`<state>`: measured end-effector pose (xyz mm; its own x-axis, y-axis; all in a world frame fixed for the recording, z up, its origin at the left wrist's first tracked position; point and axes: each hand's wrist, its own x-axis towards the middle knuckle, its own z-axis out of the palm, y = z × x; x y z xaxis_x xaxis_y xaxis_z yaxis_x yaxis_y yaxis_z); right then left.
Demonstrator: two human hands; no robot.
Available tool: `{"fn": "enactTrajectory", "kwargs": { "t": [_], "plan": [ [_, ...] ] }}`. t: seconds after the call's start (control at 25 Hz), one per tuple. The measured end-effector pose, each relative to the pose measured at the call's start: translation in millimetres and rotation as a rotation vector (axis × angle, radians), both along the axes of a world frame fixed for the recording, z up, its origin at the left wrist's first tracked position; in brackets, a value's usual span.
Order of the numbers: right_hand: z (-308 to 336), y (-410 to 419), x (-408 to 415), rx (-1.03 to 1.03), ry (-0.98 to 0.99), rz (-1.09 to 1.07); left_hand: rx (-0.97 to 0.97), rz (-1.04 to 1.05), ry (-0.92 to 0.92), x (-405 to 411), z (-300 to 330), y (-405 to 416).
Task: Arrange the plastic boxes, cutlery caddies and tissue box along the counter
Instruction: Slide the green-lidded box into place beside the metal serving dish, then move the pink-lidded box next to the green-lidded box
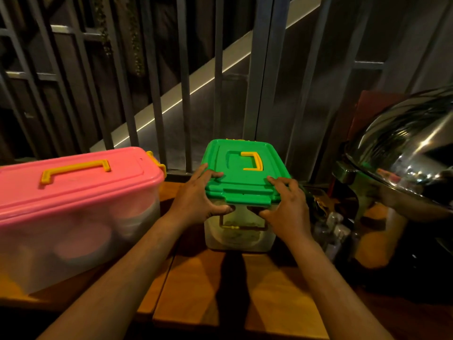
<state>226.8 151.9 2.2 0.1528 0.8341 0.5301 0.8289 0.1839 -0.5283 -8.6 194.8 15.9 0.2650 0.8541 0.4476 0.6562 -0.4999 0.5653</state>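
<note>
Both my hands on the green-lid box, centre of frame, sitting on the wooden worktop close to the back edge by the metal railing. Left hand clamped on the box's near-left corner: fingers over the lid edge, thumb tucked under the rim against the clear wall. Right hand clamped on the near-right corner, same way: fingers on top of the lid, thumb under by the front latch. Box upright, lid shut, yellow handle folded flat in the lid recess. Clear body, contents dark and blurry, can't tell what's inside.

Pink-lid box to the left, bigger, also on the worktop, upright, lid on w/ yellow handle lying flat and a yellow clip at the far right end. Pinkish round shapes inside, blurred. Gap betw. the two boxes; my left forearm runs through it, not touching the pink one as far as I can see.

Right side: shiny steel dome, chafing-dish type, near the green box but apart. Small dark clutter betw. dome and box, too dim to ID.
</note>
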Motion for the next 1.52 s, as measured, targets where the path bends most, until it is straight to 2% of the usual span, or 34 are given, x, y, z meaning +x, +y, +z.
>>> {"fn": "enactTrajectory", "kwargs": {
  "t": [0.16, 0.28, 0.36, 0.44, 0.52, 0.64, 0.8, 0.92, 1.08, 1.2, 1.36, 1.52],
  "plan": [
    [2.8, -1.0, -0.7, 0.007, 0.02, 0.017, -0.03, 0.036, 0.004, 1.9, 3.1, -2.8],
    [8.2, -8.3, -3.4, -0.072, -0.047, -0.018, -0.075, 0.055, 0.092, 0.7, 6.0, -13.9],
    [16.5, -17.1, -13.9, -0.107, -0.095, -0.041, -0.005, 0.051, 0.133, -6.8, 8.4, -28.4],
    [24.8, -30.3, -40.0, -0.046, -0.106, -0.03, 0.132, 0.062, 0.094, -26.7, 11.7, -46.4],
    [29.8, -43.0, -78.2, 0.055, -0.099, 0.026, 0.248, 0.158, 0.056, -59.5, 17.5, -65.4],
    [32.1, -44.5, -140.1, 0.173, -0.093, 0.099, 0.349, 0.334, 0.093, -124.4, 28.5, -90.6],
    [31.3, -33.8, -239.6, 0.262, -0.039, 0.304, 0.359, 0.574, 0.148, -231.2, 38.2, -127.3],
    [28.9, -38.7, -321.1, 0.281, 0.008, 0.467, 0.286, 0.676, 0.174, -311.7, 35.8, -143.9],
    [22.8, -49.0, -412.9, 0.167, -0.101, 0.572, 0.161, 0.668, 0.229, -382.2, 29.7, -145.8],
    [18.2, -49.2, -451.2, 0.152, -0.215, 0.513, 0.075, 0.679, 0.236, -410.6, 24.1, -134.6],
    [16.4, -49.9, -464.9, 0.183, -0.254, 0.386, 0.092, 0.572, 0.239, -434.4, 12.0, -102.7],
    [17.4, -55.4, -448.3, 0.187, -0.22, 0.385, -0.01, 0.441, 0.291, -431.8, 3.0, -75.4]
  ]
}}
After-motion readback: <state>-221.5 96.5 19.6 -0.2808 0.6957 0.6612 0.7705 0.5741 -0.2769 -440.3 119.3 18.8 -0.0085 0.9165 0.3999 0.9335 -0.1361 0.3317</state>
